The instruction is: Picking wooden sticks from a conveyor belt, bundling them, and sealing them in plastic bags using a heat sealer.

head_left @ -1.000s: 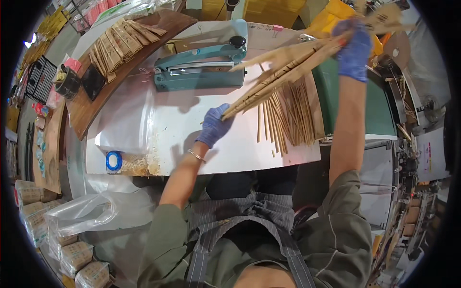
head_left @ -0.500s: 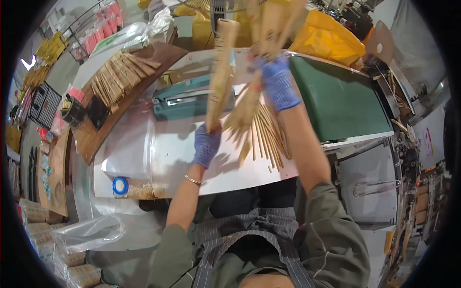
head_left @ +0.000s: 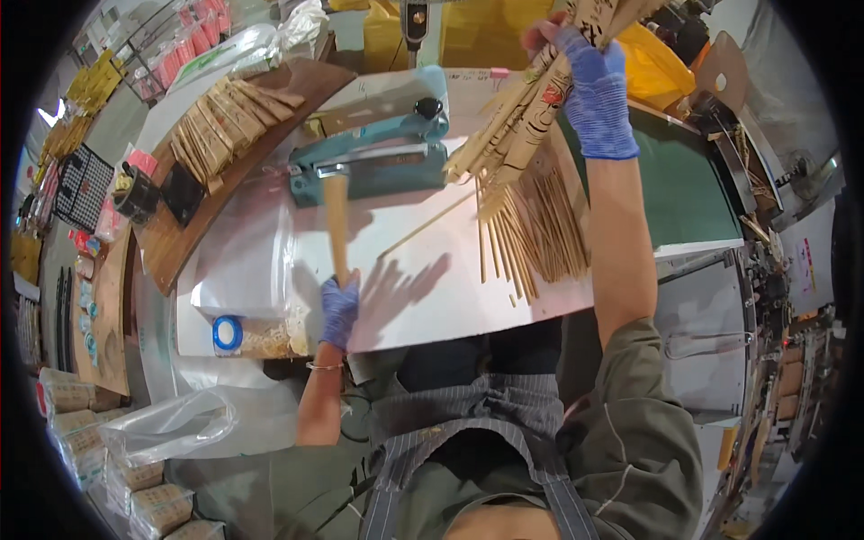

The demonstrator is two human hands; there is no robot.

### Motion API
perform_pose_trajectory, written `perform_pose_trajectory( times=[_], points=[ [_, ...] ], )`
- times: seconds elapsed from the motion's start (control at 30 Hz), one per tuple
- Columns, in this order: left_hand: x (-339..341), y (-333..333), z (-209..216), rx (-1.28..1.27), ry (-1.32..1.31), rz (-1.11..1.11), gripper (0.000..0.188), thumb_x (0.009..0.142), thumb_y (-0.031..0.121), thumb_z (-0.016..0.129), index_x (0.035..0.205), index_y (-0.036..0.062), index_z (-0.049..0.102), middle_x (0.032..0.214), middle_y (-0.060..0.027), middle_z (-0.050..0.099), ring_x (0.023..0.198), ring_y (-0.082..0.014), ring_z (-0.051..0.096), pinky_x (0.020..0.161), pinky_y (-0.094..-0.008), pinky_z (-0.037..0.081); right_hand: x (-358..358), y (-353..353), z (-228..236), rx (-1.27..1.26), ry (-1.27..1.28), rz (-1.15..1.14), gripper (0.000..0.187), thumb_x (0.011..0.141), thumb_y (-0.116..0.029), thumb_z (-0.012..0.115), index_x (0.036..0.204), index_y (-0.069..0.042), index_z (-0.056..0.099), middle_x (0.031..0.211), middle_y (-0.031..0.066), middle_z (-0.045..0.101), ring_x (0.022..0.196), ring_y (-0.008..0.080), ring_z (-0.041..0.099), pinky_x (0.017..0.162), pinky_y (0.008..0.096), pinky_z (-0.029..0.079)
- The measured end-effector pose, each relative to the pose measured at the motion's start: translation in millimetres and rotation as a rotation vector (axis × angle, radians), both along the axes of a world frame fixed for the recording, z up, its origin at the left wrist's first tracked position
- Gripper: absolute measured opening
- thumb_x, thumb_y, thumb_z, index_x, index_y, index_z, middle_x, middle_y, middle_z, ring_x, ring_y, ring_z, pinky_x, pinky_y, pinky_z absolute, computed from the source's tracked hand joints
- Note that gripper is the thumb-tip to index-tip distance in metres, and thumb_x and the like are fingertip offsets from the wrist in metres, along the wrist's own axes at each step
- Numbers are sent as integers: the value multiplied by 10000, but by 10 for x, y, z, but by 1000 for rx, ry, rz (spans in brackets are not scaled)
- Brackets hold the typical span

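Both my hands wear blue knit gloves. My left hand (head_left: 339,310), low over the white tabletop, is closed on the bottom end of a narrow tan paper packet (head_left: 336,225), seen almost edge-on. Raised at the upper right, my right hand (head_left: 594,85) grips a bundle of printed kraft paper packets (head_left: 531,121) that fans down to the left. Thin wooden sticks (head_left: 544,229) lie in a loose pile beneath that bundle. One single stick (head_left: 427,216) slants away from the pile. Behind my left hand's packet stands a teal bench sealer (head_left: 369,171) with a black knob.
A brown board (head_left: 270,135) at the left carries a fan of kraft packets (head_left: 220,135). Blue tape (head_left: 227,333) sits at the table's front left corner. A green panel (head_left: 688,193) and a yellow bag (head_left: 643,67) are at the right. Clear plastic wrap (head_left: 171,427) hangs lower left.
My left hand has moved left and toward me with its packet, away from the bundle. My right hand has shifted right and up with the bundle, uncovering more sticks.
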State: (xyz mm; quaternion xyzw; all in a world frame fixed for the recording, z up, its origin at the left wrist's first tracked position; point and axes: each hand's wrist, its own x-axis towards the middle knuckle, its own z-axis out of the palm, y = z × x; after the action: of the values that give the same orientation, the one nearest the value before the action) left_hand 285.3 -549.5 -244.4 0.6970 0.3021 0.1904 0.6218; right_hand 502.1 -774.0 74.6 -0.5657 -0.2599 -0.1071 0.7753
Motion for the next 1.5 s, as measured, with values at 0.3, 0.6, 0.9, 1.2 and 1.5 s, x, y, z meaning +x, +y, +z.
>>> perform_pose_trajectory(
  times=[0.3,0.6,0.9,1.2,1.5],
  points=[
    [-44,-181,508,-224,-141,-196,428,693,130,730,1086,47,580,740,46,529,494,-6,414,420,-155,337,-277,426,-422,-319,-196,71,161,681,-112,696,796,-13,640,685,80,645,604,104,608,530,249,489],
    [694,-569,561,-145,-93,-320,511,612,73,756,1089,34,575,939,-13,605,758,-73,539,646,-209,466,-297,345,-458,-261,-102,213,172,764,-20,606,918,26,546,759,112,612,706,188,623,644,290,514],
    [1258,-928,163,-431,-318,-392,214,698,112,663,889,34,607,736,-54,634,682,-185,607,624,-313,497,-170,131,-479,-41,74,191,107,778,-28,580,875,-9,539,698,101,587,636,191,593,581,304,507],
    [1103,-458,464,1017,470,-479,257,730,325,611,849,99,586,774,-156,624,743,-323,604,680,-422,474,136,-1031,526,224,-123,-289,225,808,-202,564,638,-102,456,545,37,456,446,155,435,438,286,396],
    [1397,-346,459,1161,212,-663,274,729,156,604,999,142,560,1007,-109,532,855,-328,567,737,-405,465,307,-1939,427,202,-40,-39,240,857,-145,492,648,-73,399,599,13,367,589,143,393,628,320,380]
  ],
)
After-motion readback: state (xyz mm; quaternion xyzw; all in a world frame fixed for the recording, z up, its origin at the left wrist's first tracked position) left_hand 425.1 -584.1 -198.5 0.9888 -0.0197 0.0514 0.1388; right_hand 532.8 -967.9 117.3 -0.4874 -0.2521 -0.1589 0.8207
